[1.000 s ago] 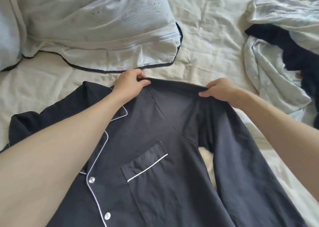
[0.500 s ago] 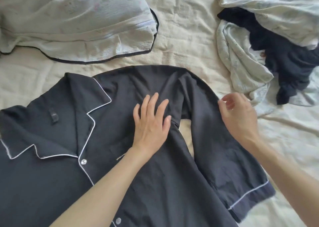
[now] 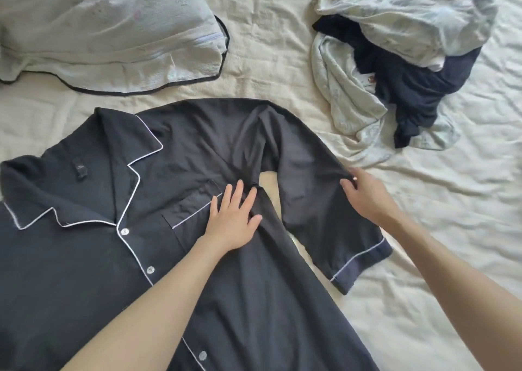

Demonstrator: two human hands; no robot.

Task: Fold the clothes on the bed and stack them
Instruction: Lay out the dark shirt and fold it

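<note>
Two hands work on one dark pajama shirt (image 3: 84, 257), which lies front-up and spread flat across the near part of our cream bedsheet (image 3: 282, 60), collar to the left, white piping along the lapels and pocket. Our left hand (image 3: 234, 221) lies flat on the shirt beside the chest pocket, fingers straight and slightly spread, pressing the cloth near the armpit. Our right hand (image 3: 367, 195) rests at the outer edge of the sleeve (image 3: 319, 201), fingers lightly bent against the fabric; we cannot tell whether it pinches the edge or only touches it. The sleeve bends down toward us, its piped cuff lying on the sheet. A crumpled pile of pale and dark clothes (image 3: 395, 68) sits far right, well apart from the shirt, and a pale pillow (image 3: 107, 31) with dark trim lies far left.
</note>
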